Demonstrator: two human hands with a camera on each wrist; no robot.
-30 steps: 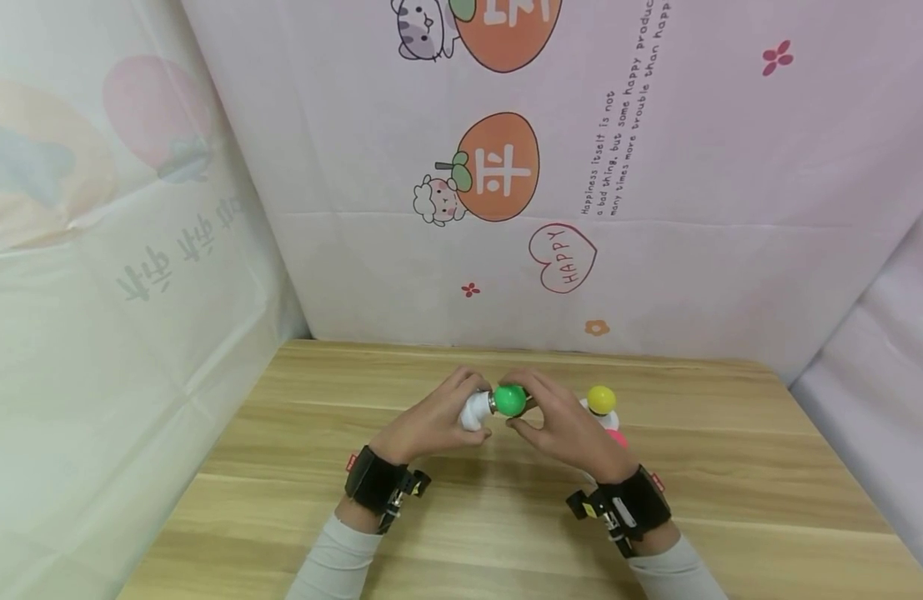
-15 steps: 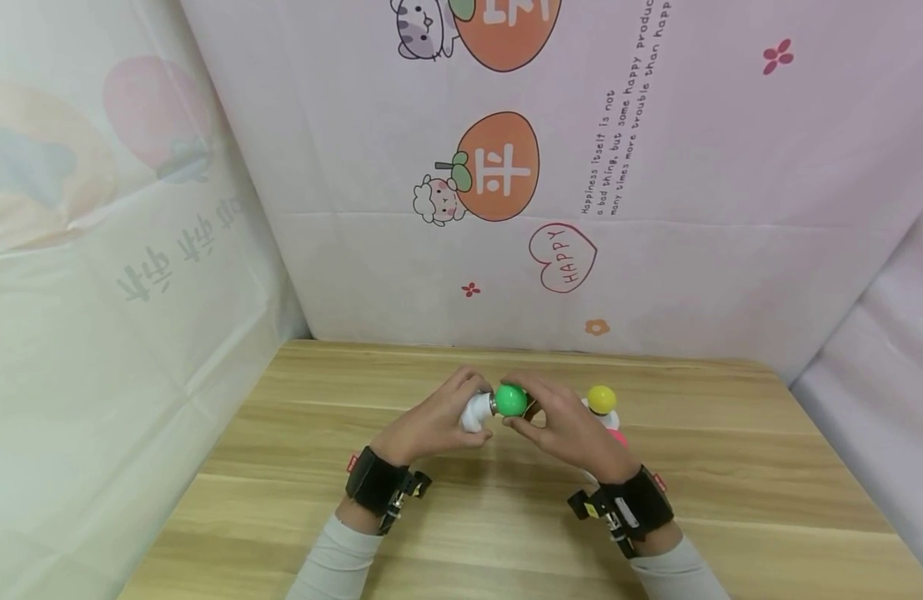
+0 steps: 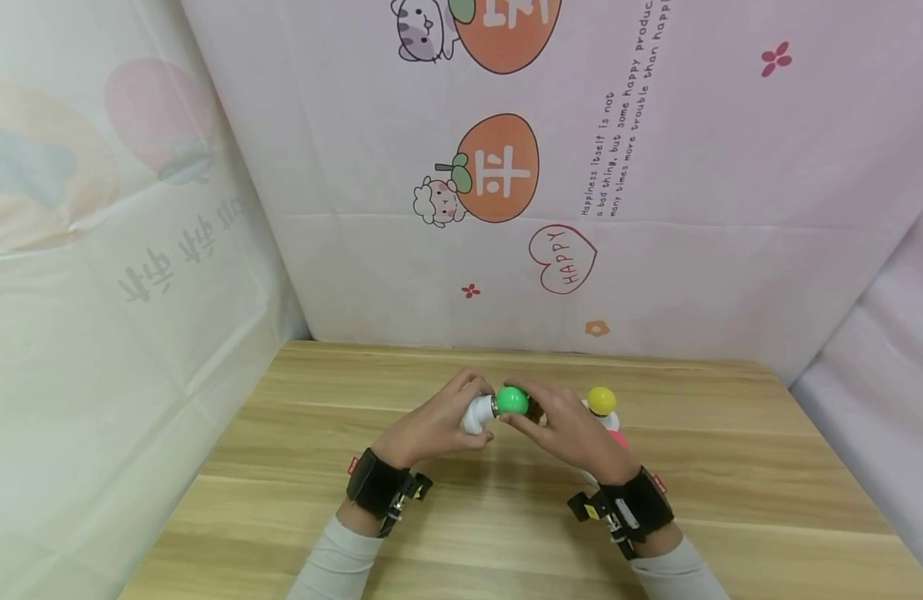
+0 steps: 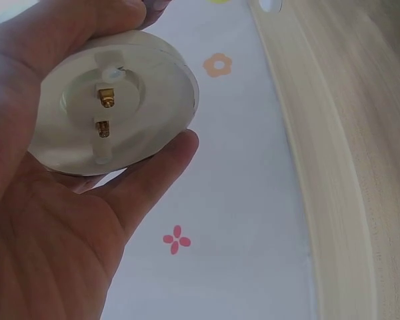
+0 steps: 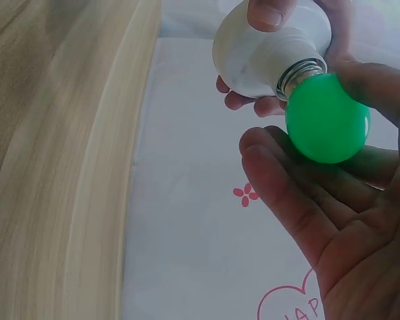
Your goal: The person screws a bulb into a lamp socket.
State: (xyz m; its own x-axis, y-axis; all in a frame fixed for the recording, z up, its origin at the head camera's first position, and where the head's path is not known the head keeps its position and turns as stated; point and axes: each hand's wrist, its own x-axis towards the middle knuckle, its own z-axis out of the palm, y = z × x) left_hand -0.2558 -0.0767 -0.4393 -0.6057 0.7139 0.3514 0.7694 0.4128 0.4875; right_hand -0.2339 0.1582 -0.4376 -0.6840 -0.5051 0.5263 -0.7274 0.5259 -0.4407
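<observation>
In the head view my left hand (image 3: 433,422) grips a white lamp socket (image 3: 477,414) tilted on its side. The left wrist view shows the round underside of the socket (image 4: 120,147) with two brass terminals, fingers and thumb about its rim. A green light bulb (image 3: 512,400) sits at the socket's mouth. Part of its metal screw thread (image 5: 299,75) shows there in the right wrist view. My right hand (image 3: 574,427) holds the green bulb between thumb and fingers. How deep the thread sits inside cannot be seen.
Behind my right hand, a yellow bulb (image 3: 601,401) stands in a white socket (image 3: 611,422) on the wooden table (image 3: 461,533). A pink bulb (image 3: 618,437) beside it is mostly hidden by the hand. A printed white cloth (image 3: 386,275) rises along the table's back edge.
My right hand's thumb and fingers have shifted slightly left around the green bulb. The left hand and the socket stay almost where they were.
</observation>
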